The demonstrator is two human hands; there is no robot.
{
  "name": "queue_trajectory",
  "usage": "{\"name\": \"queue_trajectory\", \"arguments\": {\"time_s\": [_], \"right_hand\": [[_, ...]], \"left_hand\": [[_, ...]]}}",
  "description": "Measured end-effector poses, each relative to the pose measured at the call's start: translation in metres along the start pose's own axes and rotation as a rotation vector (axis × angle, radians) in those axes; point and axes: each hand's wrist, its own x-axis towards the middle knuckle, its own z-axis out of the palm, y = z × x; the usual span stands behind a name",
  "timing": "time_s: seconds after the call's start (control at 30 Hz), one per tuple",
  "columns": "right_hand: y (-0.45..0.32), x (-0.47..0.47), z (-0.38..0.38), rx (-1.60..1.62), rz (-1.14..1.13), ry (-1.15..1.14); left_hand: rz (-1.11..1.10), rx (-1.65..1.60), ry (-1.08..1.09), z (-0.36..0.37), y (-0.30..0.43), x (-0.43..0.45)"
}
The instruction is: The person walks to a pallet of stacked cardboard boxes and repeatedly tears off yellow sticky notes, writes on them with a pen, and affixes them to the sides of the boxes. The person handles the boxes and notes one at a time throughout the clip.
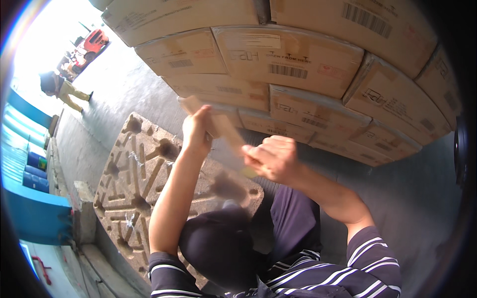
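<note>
My left hand [197, 128] is closed on a roll of brown packing tape [193, 106], seen partly past the fingers. From the roll a blurred strip of tape [229, 134] stretches down to my right hand [272, 158], whose fingers pinch its end. Both hands are raised in front of stacked cardboard boxes [287, 59] bearing print and barcodes. A small yellowish thing [249, 172] shows blurred beneath the right fingers; what it is I cannot tell.
A brown molded pallet [149, 178] lies on the floor beside my knee. At the upper left a person [65, 89] stands near a red vehicle [93, 43]. Blue drums [35, 175] and a concrete kerb [84, 208] are at the left. A dark round object [461, 152] stands far right.
</note>
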Motion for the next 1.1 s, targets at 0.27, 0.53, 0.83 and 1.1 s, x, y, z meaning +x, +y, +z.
{"name": "queue_trajectory", "arguments": {"time_s": [0.27, 0.53, 0.83, 1.1], "right_hand": [[0.001, 0.01, 0.004, -0.176, 0.204, -0.007], [0.028, 0.036, -0.027, 0.406, 0.935, -0.115], [0.067, 0.047, -0.037, 0.69, 0.688, -0.647], [0.039, 0.045, -0.041, 0.609, 0.708, -0.934]], "left_hand": [[0.16, 0.283, -0.178, 0.024, -0.002, -0.032], [0.318, 0.702, -0.208, 0.024, 0.027, -0.055], [0.283, 1.03, -0.602, 0.026, 0.047, -0.069], [0.282, 1.052, -0.546, 0.016, 0.042, -0.057]]}}
